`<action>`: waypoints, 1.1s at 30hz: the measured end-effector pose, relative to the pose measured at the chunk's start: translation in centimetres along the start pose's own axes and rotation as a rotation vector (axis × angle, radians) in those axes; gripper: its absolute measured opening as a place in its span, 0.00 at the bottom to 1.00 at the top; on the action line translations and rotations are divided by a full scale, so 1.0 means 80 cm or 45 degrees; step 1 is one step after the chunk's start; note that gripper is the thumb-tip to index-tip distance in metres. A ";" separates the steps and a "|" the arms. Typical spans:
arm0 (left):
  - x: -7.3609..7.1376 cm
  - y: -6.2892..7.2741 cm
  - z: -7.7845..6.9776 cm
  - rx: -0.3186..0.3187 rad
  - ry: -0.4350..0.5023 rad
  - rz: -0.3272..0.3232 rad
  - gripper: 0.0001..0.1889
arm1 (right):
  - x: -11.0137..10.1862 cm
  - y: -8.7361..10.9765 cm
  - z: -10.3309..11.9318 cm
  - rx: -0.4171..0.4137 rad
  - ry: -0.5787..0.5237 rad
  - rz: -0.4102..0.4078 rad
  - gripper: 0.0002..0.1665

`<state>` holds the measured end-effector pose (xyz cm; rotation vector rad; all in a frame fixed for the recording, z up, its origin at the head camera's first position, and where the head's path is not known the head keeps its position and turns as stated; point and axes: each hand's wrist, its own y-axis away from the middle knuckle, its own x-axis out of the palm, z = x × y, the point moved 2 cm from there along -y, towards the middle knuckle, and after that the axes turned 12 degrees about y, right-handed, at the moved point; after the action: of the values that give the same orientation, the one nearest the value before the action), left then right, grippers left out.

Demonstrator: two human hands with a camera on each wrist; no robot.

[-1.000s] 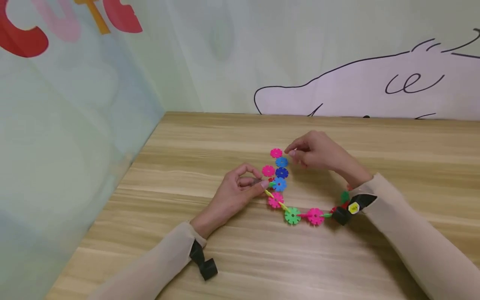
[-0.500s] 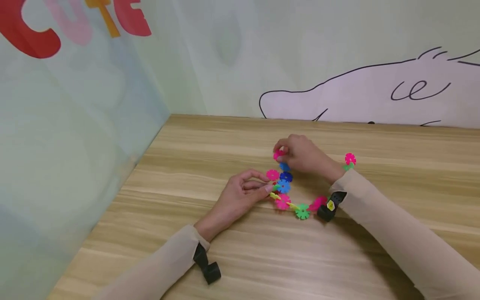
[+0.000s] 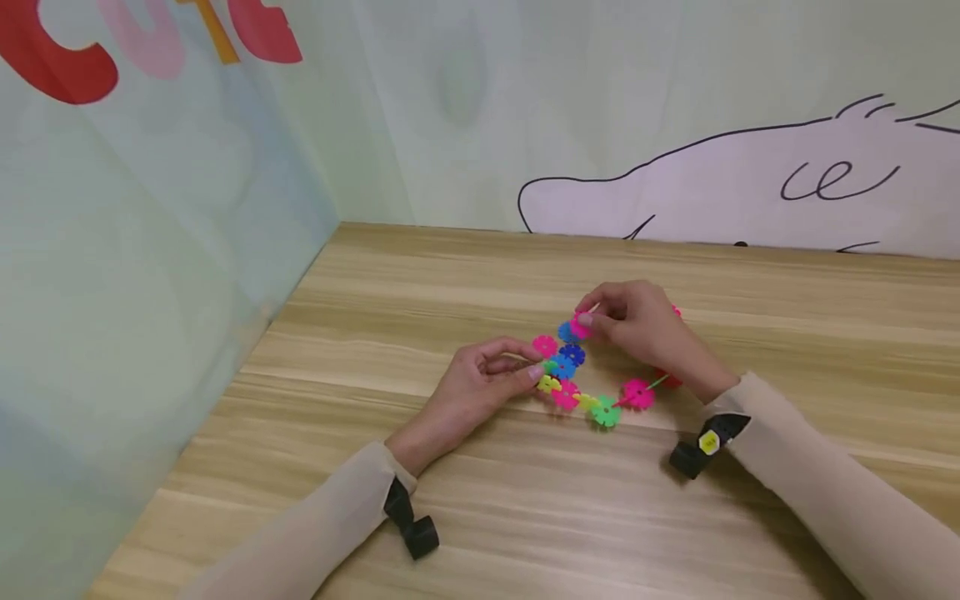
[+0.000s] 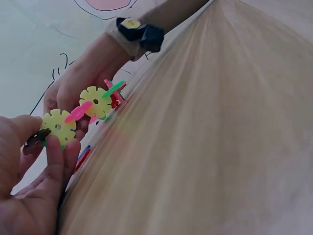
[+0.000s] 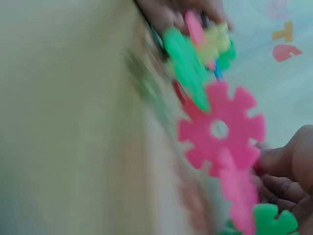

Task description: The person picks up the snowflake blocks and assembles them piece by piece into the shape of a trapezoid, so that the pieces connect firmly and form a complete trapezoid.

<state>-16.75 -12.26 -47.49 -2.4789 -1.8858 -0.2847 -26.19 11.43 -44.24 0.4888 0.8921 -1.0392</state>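
A chain of interlocked notched plastic snowflake discs curves between my hands, with a pink disc [image 3: 638, 394], a green disc [image 3: 605, 411] and yellow ones along it. My left hand [image 3: 480, 385] pinches the chain's left end, where a yellow disc [image 4: 58, 127] and a dark disc [image 4: 36, 140] show. With thumb and fingertips my right hand [image 3: 637, 327] pinches a pink disc [image 3: 581, 325], which overlaps a light blue disc [image 3: 567, 332]. Close to the left fingertips lie another pink disc [image 3: 545, 346] and a dark blue disc [image 3: 573, 355]. My right wrist hides part of the chain.
The wood-grain table [image 3: 450, 500] runs back to a wall [image 3: 420, 125] with a line drawing and coloured letters. Another wall [image 3: 150, 292] stands along its left side. Black wrist cameras hang from both sleeves, the right one [image 3: 687, 458] close to the chain.
My right hand has reached left to the far pink disc, taken hold of it and drawn back to the right with it. My left hand keeps its grip, nearly still.
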 end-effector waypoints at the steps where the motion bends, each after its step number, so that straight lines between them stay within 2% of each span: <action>1: 0.000 0.000 0.000 0.002 0.000 -0.002 0.11 | 0.001 0.007 0.000 0.013 -0.042 -0.004 0.09; 5: -0.001 0.000 -0.001 0.006 -0.001 -0.006 0.11 | 0.005 0.031 0.002 0.089 -0.223 -0.018 0.11; 9: -0.004 0.001 -0.001 -0.003 -0.037 -0.023 0.11 | 0.010 0.047 0.006 0.157 -0.320 -0.039 0.11; 15: -0.004 0.001 0.000 0.013 -0.086 -0.017 0.09 | 0.018 0.062 0.014 0.158 -0.317 -0.046 0.10; 22: -0.002 -0.001 0.001 0.015 -0.076 0.023 0.11 | 0.023 0.076 0.019 0.147 -0.275 -0.048 0.08; 33: 0.000 0.001 0.000 0.065 -0.069 0.070 0.15 | 0.026 0.080 0.021 0.036 -0.298 -0.082 0.06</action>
<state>-16.68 -12.31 -47.46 -2.5248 -1.8156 -0.1679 -19.38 12.01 -45.33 0.3549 0.6897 -1.1434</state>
